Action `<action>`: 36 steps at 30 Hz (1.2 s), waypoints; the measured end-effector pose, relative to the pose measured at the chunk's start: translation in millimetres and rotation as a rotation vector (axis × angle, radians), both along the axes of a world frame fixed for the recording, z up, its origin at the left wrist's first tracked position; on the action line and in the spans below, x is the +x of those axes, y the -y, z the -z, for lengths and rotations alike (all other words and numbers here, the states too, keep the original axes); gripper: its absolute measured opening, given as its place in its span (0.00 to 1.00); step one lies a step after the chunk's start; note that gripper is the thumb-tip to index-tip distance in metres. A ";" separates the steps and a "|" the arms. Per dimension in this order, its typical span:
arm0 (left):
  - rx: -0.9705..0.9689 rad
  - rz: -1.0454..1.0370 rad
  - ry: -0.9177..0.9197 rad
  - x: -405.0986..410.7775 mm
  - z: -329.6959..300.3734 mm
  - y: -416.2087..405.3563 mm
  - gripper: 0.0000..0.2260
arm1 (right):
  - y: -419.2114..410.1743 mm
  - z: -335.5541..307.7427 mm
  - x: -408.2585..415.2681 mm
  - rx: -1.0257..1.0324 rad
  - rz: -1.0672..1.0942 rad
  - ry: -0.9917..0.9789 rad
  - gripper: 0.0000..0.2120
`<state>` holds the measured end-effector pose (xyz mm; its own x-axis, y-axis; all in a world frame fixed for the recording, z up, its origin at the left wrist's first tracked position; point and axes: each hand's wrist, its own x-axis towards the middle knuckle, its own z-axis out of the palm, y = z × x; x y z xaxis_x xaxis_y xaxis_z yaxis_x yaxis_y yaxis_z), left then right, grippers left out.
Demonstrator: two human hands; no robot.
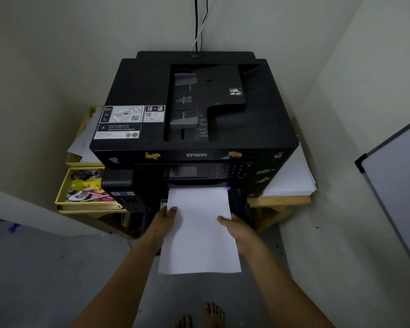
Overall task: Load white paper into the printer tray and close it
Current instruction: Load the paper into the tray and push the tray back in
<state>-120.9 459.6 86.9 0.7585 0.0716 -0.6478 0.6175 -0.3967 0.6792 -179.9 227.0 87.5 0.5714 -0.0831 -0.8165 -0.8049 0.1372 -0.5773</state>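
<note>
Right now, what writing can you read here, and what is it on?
"EPSON": front edge of the printer.
Warning label: print too blurred to read.
Instruction stickers: pictures and QR codes, no legible words.
Size marks by the feeder: too small.
Keypad: unreadable.

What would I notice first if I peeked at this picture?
Probably the bright white paper in the middle, held on each side by the left hand and right hand, its far end at the front opening of the big black printer. Next, the yellow tray of colourful bits left of the printer.
</note>
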 end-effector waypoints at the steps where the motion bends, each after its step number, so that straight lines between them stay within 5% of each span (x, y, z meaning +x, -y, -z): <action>1: 0.006 -0.003 -0.008 1.5 1.2 0.2 0.23 | 0.1 2.0 1.1 0.004 0.009 0.000 0.10; 23: -0.084 -0.138 -0.024 -6.3 -7.7 -5.1 0.20 | 10.9 -1.6 6.3 0.154 0.120 0.002 0.14; 30: -0.238 -0.211 -0.031 -22.2 -16.2 -13.2 0.10 | 11.9 -6.2 -14.9 -0.027 -0.027 0.097 0.14; 36: -0.181 -0.043 0.016 -43.3 -22.9 -17.6 0.18 | 0.0 -12.6 -19.8 -0.075 0.010 0.160 0.11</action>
